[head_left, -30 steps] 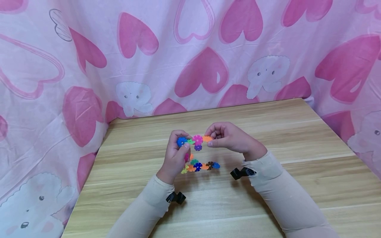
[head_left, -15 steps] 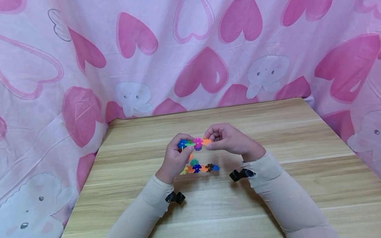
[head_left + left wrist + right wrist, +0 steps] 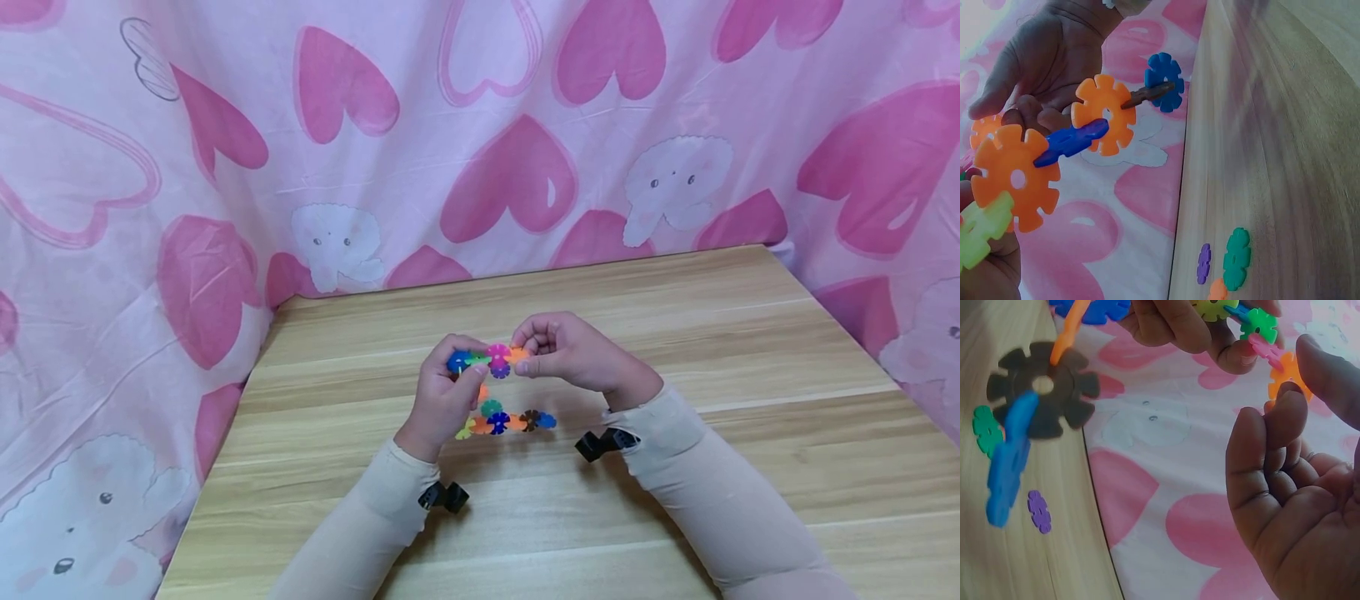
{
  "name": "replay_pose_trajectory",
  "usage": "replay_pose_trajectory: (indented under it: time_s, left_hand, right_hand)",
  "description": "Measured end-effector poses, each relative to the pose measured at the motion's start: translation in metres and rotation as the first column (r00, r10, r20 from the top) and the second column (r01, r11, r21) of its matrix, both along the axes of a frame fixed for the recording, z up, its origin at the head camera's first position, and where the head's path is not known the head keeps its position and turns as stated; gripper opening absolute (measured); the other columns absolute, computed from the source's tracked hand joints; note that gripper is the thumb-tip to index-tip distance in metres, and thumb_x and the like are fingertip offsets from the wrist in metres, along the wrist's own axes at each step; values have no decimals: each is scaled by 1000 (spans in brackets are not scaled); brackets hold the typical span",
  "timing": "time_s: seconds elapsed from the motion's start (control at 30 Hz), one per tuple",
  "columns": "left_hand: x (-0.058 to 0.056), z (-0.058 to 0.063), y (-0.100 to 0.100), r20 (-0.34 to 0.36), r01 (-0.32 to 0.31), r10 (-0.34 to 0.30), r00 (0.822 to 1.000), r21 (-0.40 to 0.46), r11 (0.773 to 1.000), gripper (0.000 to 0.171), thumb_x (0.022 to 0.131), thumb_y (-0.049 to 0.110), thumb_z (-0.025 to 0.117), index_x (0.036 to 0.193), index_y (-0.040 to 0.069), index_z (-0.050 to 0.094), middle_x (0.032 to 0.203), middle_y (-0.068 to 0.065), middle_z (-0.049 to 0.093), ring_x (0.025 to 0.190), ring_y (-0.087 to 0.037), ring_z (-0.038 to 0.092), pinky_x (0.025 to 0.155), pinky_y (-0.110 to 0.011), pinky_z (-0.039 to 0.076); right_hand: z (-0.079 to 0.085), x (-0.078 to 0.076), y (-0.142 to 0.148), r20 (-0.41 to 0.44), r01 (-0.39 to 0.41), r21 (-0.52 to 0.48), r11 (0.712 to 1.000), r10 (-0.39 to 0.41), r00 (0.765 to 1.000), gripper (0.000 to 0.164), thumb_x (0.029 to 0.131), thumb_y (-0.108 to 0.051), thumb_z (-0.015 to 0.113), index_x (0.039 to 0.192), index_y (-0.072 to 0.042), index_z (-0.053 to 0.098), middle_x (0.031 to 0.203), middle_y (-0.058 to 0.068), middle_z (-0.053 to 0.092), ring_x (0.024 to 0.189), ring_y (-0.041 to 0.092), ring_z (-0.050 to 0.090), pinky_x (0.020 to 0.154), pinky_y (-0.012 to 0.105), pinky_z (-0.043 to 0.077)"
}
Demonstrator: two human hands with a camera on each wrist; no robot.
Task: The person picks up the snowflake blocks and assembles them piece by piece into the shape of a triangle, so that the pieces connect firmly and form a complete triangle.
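Observation:
Notched flower-shaped plastic discs are slotted together into a chain held above the table. My left hand (image 3: 448, 392) grips its left side, thumb across the front near a green disc (image 3: 1259, 326). At the end of the upper row, my right hand (image 3: 577, 354) pinches an orange disc (image 3: 517, 356) between thumb and index finger, its edge at the pink disc (image 3: 498, 355). The lower row runs rightward from a yellow disc (image 3: 982, 230) through orange and dark blue discs (image 3: 498, 423) to a brown disc (image 3: 1041, 390) and a blue end disc (image 3: 547, 421). My left hand hides part of the chain.
On the wooden table (image 3: 750, 350) lie a loose purple disc (image 3: 1204, 264), a green disc (image 3: 1237, 259) and an orange disc (image 3: 1218, 290), beyond the chain. A pink heart-patterned cloth (image 3: 405, 192) hangs behind the table and along both sides.
The upper row has tilted and dropped slightly. My right hand has shifted a little left with the orange disc, which now sits closer to the pink one. My left hand keeps its grip.

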State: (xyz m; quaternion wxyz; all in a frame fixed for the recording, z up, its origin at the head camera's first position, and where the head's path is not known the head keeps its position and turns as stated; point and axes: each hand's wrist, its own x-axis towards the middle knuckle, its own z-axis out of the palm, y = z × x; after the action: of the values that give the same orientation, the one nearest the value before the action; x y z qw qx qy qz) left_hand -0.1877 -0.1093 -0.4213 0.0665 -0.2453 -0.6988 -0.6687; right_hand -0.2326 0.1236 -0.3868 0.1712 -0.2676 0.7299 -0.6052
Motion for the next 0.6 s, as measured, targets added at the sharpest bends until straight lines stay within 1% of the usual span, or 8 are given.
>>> replay_pose_trajectory:
  time_s: [0.13, 0.23, 0.3, 0.37, 0.43, 0.5, 0.53, 0.6]
  left_hand:
    - [0, 2, 0, 51, -11, 12, 999, -6, 1000, 17, 104, 7, 55, 119, 6, 61, 71, -7, 51, 50, -18, 47, 48, -23, 47]
    - [0, 4, -2, 89, -8, 9, 996, -12, 1000, 18, 104, 9, 55, 120, 8, 62, 69, -6, 50, 50, -18, 48, 48, -24, 48]
    - [-1, 6, -3, 123, 1, 0, 992, -6, 1000, 19, 105, 10, 54, 121, 9, 62, 67, -5, 49, 49, -18, 47, 47, -24, 46]
    - [-2, 8, -4, 161, 9, -10, 987, 8, 1000, 19, 106, 11, 52, 122, 8, 62, 66, -4, 49, 49, -17, 47, 46, -24, 45]
    - [-3, 10, -6, 196, 11, -15, 980, 23, 1000, 20, 106, 12, 51, 123, 8, 61, 64, -2, 49, 48, -16, 47, 46, -24, 44]
    - [-5, 12, -8, 218, 9, -19, 976, 48, 999, 20, 106, 12, 50, 123, 6, 60, 61, -1, 49, 47, -15, 47, 44, -23, 42]
    - [-6, 12, -9, 226, 4, -19, 974, 68, 998, 20, 106, 11, 49, 123, 5, 59, 60, 0, 48, 46, -14, 46, 44, -23, 42]
    - [-8, 14, -11, 244, -19, -10, 970, 116, 993, 19, 106, 10, 49, 121, 4, 59, 62, 1, 50, 45, -12, 46, 42, -22, 41]
  right_hand:
    - [0, -1, 2, -13, -15, 2, 1000, 15, 1000, 19, 93, -5, 79, 107, 0, 68, 85, 11, 63, 75, 18, 57, 66, 28, 53]
    - [0, -4, 4, -16, -40, 14, 999, 40, 999, 23, 96, -9, 77, 114, 0, 66, 88, 12, 63, 78, 22, 59, 70, 29, 56]
    - [-1, -6, 7, -6, -51, 31, 998, 51, 999, 28, 100, -14, 72, 122, 1, 64, 91, 13, 64, 83, 28, 63, 76, 32, 59]
    - [-4, -10, 10, 12, -52, 52, 997, 52, 999, 32, 105, -19, 65, 128, 2, 61, 95, 14, 65, 91, 37, 66, 83, 35, 61]
    - [-8, -14, 12, 46, -44, 63, 997, 41, 998, 37, 109, -24, 58, 132, 4, 59, 98, 16, 66, 98, 48, 65, 88, 40, 61]
    - [-14, -18, 13, 81, -24, 69, 997, 18, 997, 37, 110, -24, 54, 133, 5, 59, 98, 16, 67, 102, 52, 63, 90, 42, 61]
    - [-18, -20, 13, 102, -14, 73, 997, 7, 995, 36, 110, -24, 54, 132, 4, 60, 98, 16, 67, 102, 52, 62, 90, 43, 61]
    - [-26, -23, 12, 121, -3, 98, 995, -9, 993, 33, 109, -23, 56, 130, 2, 62, 95, 14, 66, 98, 45, 64, 87, 44, 60]
